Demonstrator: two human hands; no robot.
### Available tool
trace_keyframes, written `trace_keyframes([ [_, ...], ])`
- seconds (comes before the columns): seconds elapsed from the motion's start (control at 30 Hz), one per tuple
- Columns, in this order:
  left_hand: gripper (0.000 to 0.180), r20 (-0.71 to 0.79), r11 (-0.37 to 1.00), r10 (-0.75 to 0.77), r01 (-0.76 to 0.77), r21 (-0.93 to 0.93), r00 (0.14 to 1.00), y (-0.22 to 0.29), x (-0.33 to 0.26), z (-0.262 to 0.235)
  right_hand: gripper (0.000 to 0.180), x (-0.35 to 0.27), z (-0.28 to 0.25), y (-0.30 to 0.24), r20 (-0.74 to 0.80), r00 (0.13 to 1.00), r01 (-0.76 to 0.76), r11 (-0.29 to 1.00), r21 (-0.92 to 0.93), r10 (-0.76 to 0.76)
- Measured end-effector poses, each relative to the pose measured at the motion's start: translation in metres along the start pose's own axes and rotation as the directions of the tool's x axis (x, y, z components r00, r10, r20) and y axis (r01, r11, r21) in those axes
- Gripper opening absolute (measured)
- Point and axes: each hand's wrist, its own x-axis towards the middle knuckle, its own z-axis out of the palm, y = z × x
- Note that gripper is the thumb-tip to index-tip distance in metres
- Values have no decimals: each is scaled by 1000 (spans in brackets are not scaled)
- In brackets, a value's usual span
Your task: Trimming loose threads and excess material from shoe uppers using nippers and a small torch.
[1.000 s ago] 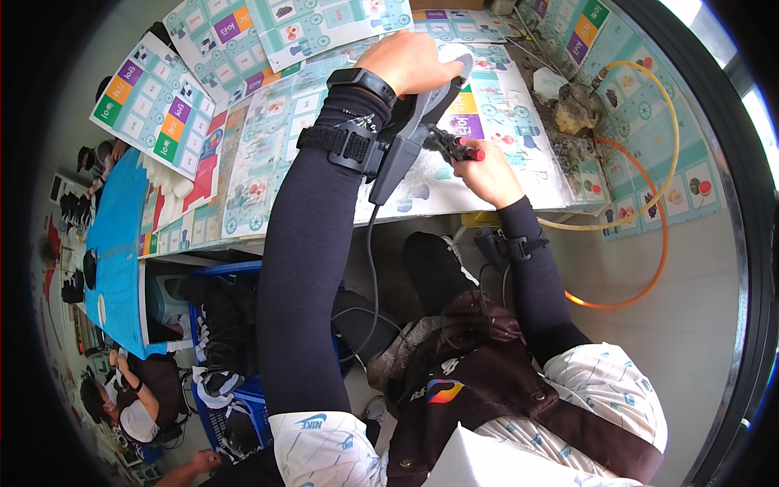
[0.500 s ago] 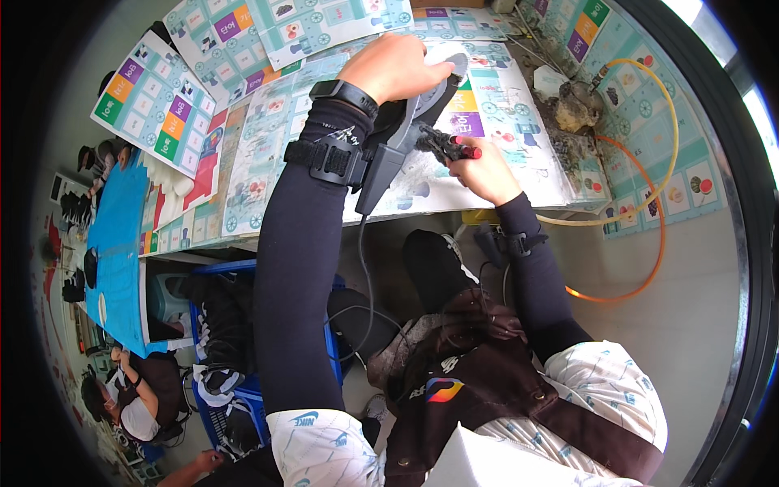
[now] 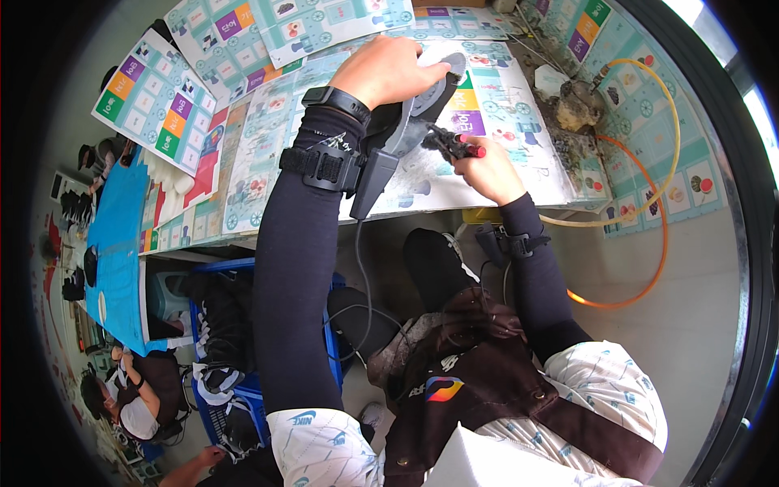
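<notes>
- The left hand [image 3: 393, 69] has its fingers curled on a dark shoe [image 3: 441, 96], pinching its far end.
- The shoe is over the middle of the table [image 3: 535, 180], with its grey bottom showing.
- The right hand [image 3: 493, 172] is wrapped around a black tool with red ends [image 3: 446, 144], and its tip is just right of the shoe.
- A yellow hose [image 3: 676, 138] bends at the right.
- A blue basket [image 3: 231, 265] sits at the near left.
</notes>
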Motion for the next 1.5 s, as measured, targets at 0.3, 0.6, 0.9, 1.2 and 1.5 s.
trace_keyframes([
  [0.3,63,-8,999,40,-41,-17,999,-1,-10,-3,27,7,0,11,-82,997,6,996,-89,-14],
  [0.6,59,-34,998,37,-38,-46,999,1,-24,-4,25,1,13,6,42,999,-7,999,-54,10],
  [0.9,59,-66,999,41,-43,-32,997,-7,-34,-3,28,-8,21,-13,245,969,-35,994,106,8],
  [1.2,56,-66,995,17,-23,-95,998,-5,-40,-6,23,-5,20,-6,190,981,9,997,75,-23],
  [1.5,56,-29,991,-19,15,-131,999,-2,-46,-11,24,12,2,9,-70,997,15,997,-73,-20],
])
